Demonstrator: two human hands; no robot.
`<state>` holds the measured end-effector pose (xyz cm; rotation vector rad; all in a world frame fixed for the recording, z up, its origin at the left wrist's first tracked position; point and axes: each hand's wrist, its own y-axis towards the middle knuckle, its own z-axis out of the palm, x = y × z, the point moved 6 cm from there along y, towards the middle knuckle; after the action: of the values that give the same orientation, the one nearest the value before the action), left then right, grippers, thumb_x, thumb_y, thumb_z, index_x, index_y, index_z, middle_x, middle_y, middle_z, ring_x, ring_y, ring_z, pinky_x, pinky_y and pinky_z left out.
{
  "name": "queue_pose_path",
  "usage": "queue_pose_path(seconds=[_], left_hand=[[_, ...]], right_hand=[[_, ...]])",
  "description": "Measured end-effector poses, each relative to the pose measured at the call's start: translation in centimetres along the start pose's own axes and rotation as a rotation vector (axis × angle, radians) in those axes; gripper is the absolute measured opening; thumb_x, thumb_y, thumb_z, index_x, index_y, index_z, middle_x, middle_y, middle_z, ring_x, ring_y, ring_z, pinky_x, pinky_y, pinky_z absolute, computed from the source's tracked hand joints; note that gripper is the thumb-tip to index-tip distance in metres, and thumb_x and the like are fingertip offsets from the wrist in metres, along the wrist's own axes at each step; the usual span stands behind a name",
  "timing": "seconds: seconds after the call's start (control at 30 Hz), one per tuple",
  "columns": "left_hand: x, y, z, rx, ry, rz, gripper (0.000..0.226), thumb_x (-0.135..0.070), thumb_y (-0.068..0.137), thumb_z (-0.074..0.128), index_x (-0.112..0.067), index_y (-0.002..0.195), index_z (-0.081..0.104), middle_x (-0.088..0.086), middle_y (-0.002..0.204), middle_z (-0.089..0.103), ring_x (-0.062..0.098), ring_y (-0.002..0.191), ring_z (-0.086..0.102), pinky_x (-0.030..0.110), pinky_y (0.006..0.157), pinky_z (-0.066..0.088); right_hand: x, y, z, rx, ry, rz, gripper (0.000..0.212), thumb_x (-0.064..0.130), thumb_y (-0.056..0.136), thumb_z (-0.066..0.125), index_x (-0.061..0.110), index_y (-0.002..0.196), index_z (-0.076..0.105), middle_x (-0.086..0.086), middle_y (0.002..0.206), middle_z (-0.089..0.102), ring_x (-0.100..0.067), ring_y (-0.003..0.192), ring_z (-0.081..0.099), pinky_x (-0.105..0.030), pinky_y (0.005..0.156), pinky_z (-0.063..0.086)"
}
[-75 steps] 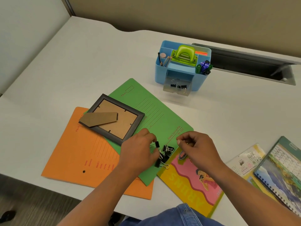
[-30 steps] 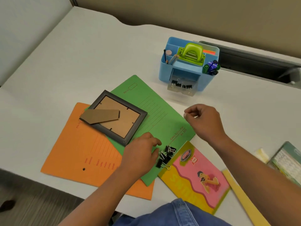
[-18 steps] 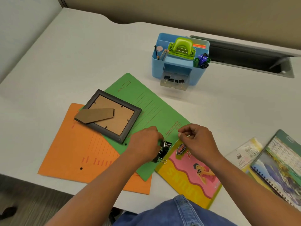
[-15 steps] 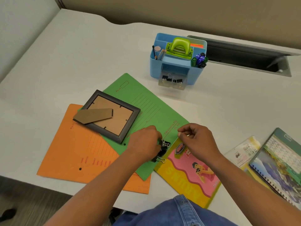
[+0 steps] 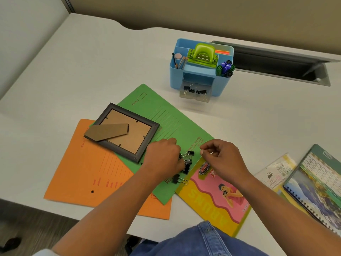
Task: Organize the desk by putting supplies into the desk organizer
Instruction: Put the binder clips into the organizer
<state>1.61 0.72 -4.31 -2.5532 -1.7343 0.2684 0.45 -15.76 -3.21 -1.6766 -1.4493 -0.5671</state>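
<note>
Black metal binder clips (image 5: 186,164) lie just right of left hand (image 5: 163,157), curled over them; grip unclear. Right hand (image 5: 224,157) pinched, contents not discernible.

My left hand (image 5: 163,157) lies palm down, knuckles up, fingers curled under toward three o'clock; I cannot tell whether they have closed on anything. Its forearm runs back toward seven o'clock, bare to the frame's bottom edge. My right hand (image 5: 224,157) sits just beside it at three o'clock, the two apart. Its thumb and forefinger are pinched together, pointing toward nine o'clock, the other fingers loosely curled. That forearm runs away toward five o'clock. Both wrists are straight.
</note>
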Motion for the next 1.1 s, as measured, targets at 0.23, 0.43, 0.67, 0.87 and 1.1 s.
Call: queue_pose_path(seconds=[0.23,0.43,0.67,0.87,1.1], left_hand=[[0.8,-0.4,-2.8,-0.209,-0.074,0.028,0.033,-0.050,0.077,0.055,-0.023,0.071,0.071,-0.010,0.071,0.056,0.010,0.059,0.054,0.018,0.046,0.021],[0.2,-1.0,-4.6,-0.389,-0.151,0.124,0.028,-0.043,0.077,0.063,-0.018,0.082,0.073,-0.006,0.076,0.060,0.013,0.062,0.055,0.024,0.048,0.040],[1.1,-0.9,-5.6,-0.465,-0.253,0.003,0.031,-0.046,0.080,0.067,-0.021,0.096,0.074,-0.008,0.087,0.062,0.010,0.070,0.059,0.022,0.052,0.042],[2.7,-1.3,-4.6,-0.375,-0.348,-0.124,0.029,-0.047,0.084,0.063,-0.025,0.100,0.073,-0.014,0.091,0.060,0.004,0.079,0.059,0.021,0.054,0.046],[3.0,-2.2,-2.9,-0.274,-0.394,-0.174,0.027,-0.047,0.084,0.062,-0.029,0.101,0.072,-0.017,0.092,0.059,-0.001,0.074,0.053,0.019,0.055,0.045]], right_hand=[[1.0,0.5,-0.1,0.009,0.001,-0.023,0.009,0.021,0.088,0.069,0.028,0.092,0.071,0.018,0.081,0.067,-0.005,0.067,0.063,-0.012,0.061,0.046],[2.5,1.5,0.3,0.095,0.290,0.109,0.006,0.018,0.087,0.071,0.016,0.092,0.073,-0.006,0.079,0.073,-0.012,0.068,0.069,-0.022,0.057,0.052],[4.1,4.2,-1.5,0.043,0.396,0.116,0.004,0.002,0.082,0.072,0.006,0.084,0.072,-0.013,0.072,0.071,-0.017,0.066,0.067,-0.024,0.064,0.057],[5.3,9.4,-5.3,-0.150,0.416,0.113,0.012,-0.004,0.078,0.072,0.007,0.081,0.072,-0.012,0.085,0.073,-0.023,0.081,0.070,-0.029,0.076,0.059],[6.3,14.0,-6.9,-0.362,0.222,0.118,0.016,0.011,0.076,0.078,0.023,0.070,0.070,-0.001,0.077,0.071,-0.020,0.075,0.069,-0.039,0.076,0.060]])
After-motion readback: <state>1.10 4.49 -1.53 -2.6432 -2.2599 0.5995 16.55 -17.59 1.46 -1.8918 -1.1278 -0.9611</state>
